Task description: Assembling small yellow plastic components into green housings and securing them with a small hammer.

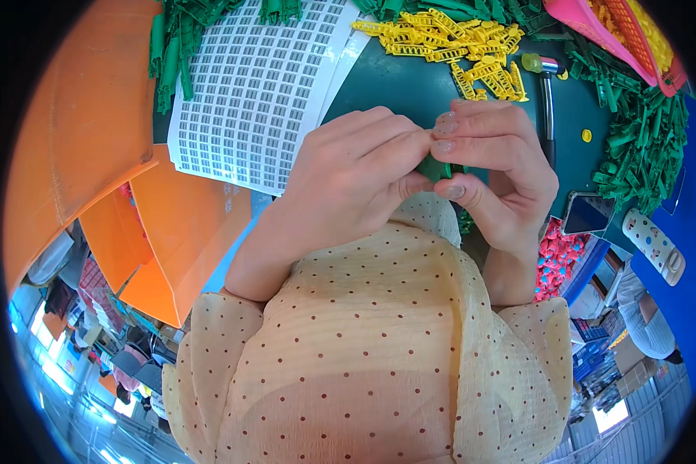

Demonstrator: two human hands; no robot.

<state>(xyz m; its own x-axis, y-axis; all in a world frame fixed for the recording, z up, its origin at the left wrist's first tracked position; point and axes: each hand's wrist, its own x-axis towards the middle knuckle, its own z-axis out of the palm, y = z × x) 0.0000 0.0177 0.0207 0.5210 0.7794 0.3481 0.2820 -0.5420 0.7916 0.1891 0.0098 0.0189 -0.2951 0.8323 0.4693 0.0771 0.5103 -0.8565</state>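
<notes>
Close in front of me, over the near edge of the dark green table (398, 85), both hands meet around a small green plastic part (441, 168). My left hand (359, 166) pinches it from the left, fingers curled. From the other side my right hand (496, 158) grips it between thumb and fingertips. Fingers cover most of the part, so its full shape is hidden. Just beyond the hands lies a loose heap of yellow plastic pieces (472, 42). A sheet of small printed labels (243, 93) rests left of my left hand.
Green plastic pieces are heaped at the right (646, 147) and far left (179, 54). A hammer (548, 97) lies right of my hands, near a phone (588, 213) and a patterned white case (651, 243). Pink and red baskets (626, 39) stand far right; orange bins (85, 116) are left.
</notes>
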